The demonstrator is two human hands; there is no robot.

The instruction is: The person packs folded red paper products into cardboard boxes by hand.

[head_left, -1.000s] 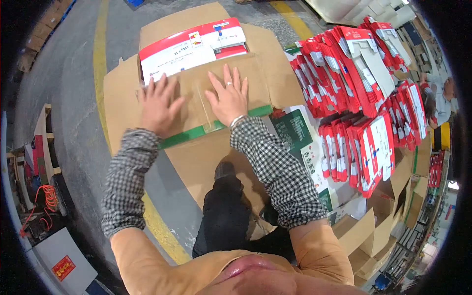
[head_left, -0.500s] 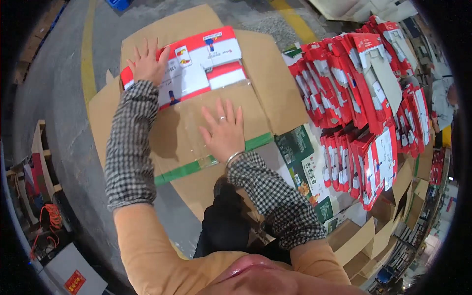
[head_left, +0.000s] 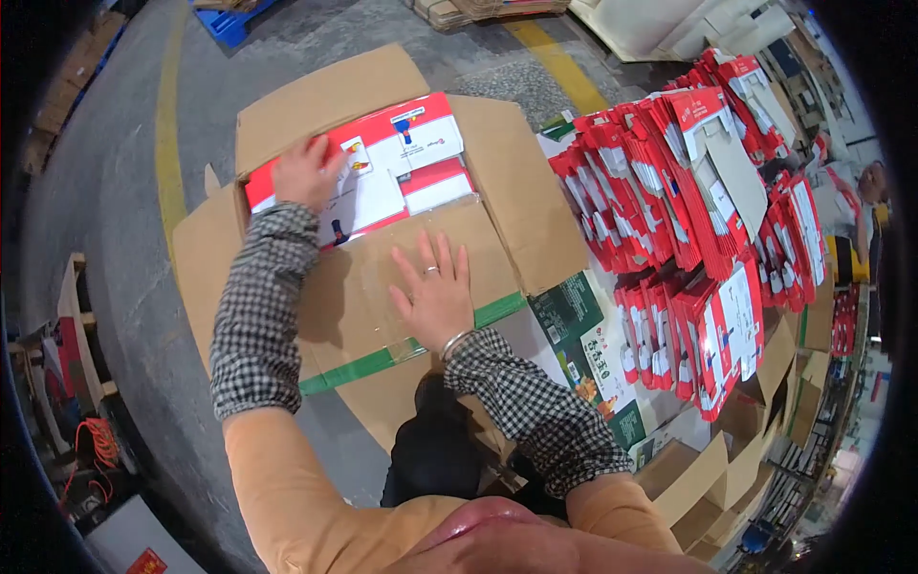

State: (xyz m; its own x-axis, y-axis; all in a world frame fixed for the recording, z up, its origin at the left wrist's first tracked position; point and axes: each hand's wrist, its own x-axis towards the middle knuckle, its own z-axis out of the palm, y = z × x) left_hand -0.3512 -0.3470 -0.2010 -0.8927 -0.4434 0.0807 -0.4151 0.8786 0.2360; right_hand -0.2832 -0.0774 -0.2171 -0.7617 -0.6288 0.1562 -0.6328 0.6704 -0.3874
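An opened cardboard box (head_left: 380,277) lies in front of me with its flaps folded outward and green tape along its near flap. Inside it lie flat red-and-white printed cartons (head_left: 378,191), which come up close to the rim. At the box's left end, my left hand (head_left: 306,174) rests on the red edge of the cartons. Its fingers are bent and its thumb stands apart; the fingertips are partly hidden. My right hand (head_left: 438,295), wearing a ring, lies flat on the near flap with fingers spread, holding nothing.
Stacks of folded red-and-white cartons (head_left: 660,182) stand to the right on a printed green-and-white sheet (head_left: 598,349). More open cardboard boxes (head_left: 703,488) are at the lower right. A blue pallet (head_left: 229,27) sits at the far left; a person (head_left: 846,196) is at the far right.
My left hand has gone from flat with spread fingers to bent fingers on the cartons, shifting slightly right and nearer. The cartons appear lower in the box. My right hand stays on the flap.
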